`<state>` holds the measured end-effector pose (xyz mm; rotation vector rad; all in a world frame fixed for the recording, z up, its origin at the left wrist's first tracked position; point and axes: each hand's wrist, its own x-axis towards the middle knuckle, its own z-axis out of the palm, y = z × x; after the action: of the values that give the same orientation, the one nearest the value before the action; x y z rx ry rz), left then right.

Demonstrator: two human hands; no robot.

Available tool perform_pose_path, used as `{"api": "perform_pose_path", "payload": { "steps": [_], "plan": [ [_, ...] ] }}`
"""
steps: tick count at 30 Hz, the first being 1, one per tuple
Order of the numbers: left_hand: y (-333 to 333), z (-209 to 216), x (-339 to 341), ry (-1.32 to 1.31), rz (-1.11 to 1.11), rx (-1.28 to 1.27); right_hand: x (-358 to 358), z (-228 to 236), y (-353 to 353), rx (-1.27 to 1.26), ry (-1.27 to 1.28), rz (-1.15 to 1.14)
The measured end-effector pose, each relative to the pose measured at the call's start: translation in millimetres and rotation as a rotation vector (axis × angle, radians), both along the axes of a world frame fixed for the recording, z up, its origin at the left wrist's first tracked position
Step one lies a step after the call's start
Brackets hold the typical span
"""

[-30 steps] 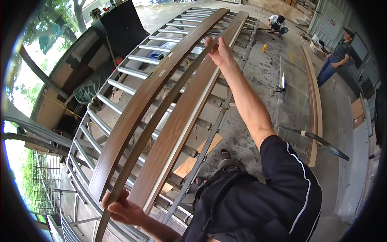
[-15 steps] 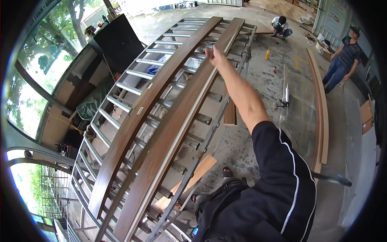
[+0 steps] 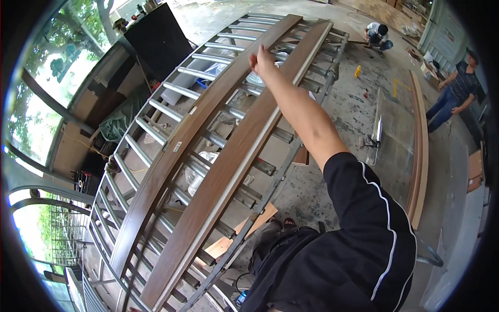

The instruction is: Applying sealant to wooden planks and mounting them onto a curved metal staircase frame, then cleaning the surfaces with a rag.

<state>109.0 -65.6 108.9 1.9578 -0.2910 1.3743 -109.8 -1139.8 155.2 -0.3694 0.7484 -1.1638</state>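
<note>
Brown wood lies below our right hand [image 3: 262, 61], in the form of a long board [image 3: 158, 179] that stretches away past the fingertips and back toward us. Our right fingers look curled in close, with the thumb side up; whether they are clamped on anything we cannot tell. Of our left hand [image 3: 135, 309] we see only a sliver at the bottom edge, so we cannot say how its fingers stand. Near that sliver, a thin dark strip [image 3: 131, 281] runs beside the right edge of the board, up toward our right fingers; where its far end lies is hidden from us.

To the right of those fingers, partly under our forearm, we have a second brown board [image 3: 218, 184] with a pale stripe along its side. Both boards rest on a metal rack [image 3: 165, 110] whose round bars show to the left of our fingers and between the boards.

Beyond our fingers and to the right, one person [image 3: 378, 36] crouches and another [image 3: 457, 88] stands. Nearer our fingers on that side are a yellow bottle [image 3: 357, 72] and a sealant gun [image 3: 379, 132]. Well left of them stands a black box [image 3: 156, 44].
</note>
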Motion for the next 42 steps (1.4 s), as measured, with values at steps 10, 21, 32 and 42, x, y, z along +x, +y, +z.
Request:
{"api": "perform_pose_path", "payload": {
  "steps": [10,21,32,42],
  "plan": [
    [-54.9,-74.5,7.0,1.053,0.146,-0.359,59.3,-158.2,56.0,0.198,0.479,0.062],
    [-157.5,-80.7,70.7,1.238,-0.176,-0.094,30.1,-206.6,26.5,-0.210,0.739,0.508],
    [-463.8,-25.0,68.7,1.314,-0.595,0.531,-214.8,-109.8,78.2,-0.826,0.107,0.638],
    [-846.6,-82.1,-229.1,1.334,-0.702,1.105,-676.0,-617.8,-67.3,0.463,0.371,-0.386]
  ]
}}
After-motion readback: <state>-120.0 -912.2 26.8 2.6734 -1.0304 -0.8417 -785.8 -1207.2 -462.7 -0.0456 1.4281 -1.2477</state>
